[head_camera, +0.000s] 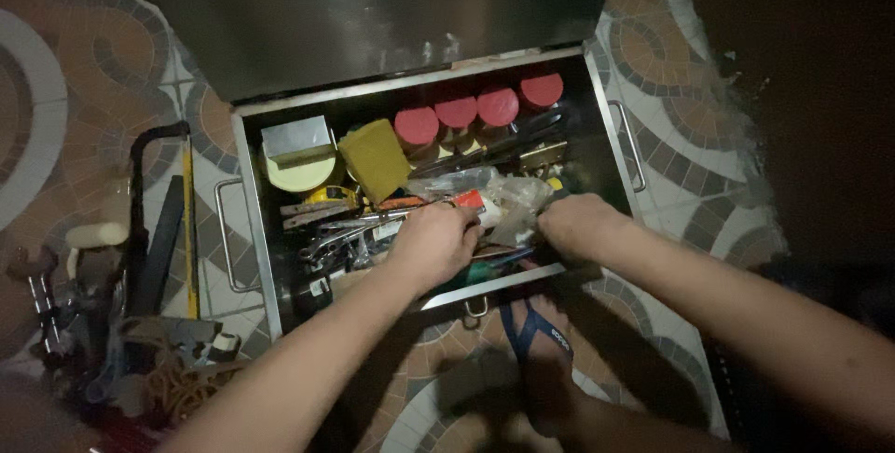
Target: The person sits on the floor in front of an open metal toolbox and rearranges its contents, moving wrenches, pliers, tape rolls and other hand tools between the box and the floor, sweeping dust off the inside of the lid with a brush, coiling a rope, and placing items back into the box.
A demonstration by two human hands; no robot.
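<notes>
An open metal toolbox point(250, 194) sits on a patterned tile floor, its lid raised at the back. Both my hands reach into its front half. My left hand point(432, 243) is curled among wrenches point(326, 246) and other loose tools, and what it grips is hidden. My right hand point(576, 226) rests closed by a crumpled clear plastic bag point(513, 199). Several red-lidded jars point(457, 112) line the back of the box, with a yellow sponge point(375, 158) and a yellow round tin point(298, 171) to their left.
A pile of tools point(112, 322), with black bars and a roller, lies on the floor left of the box. My foot in a blue-strapped sandal point(536, 336) stands just in front of it. Metal handles point(224, 234) stick out from both box sides. The right side is dark.
</notes>
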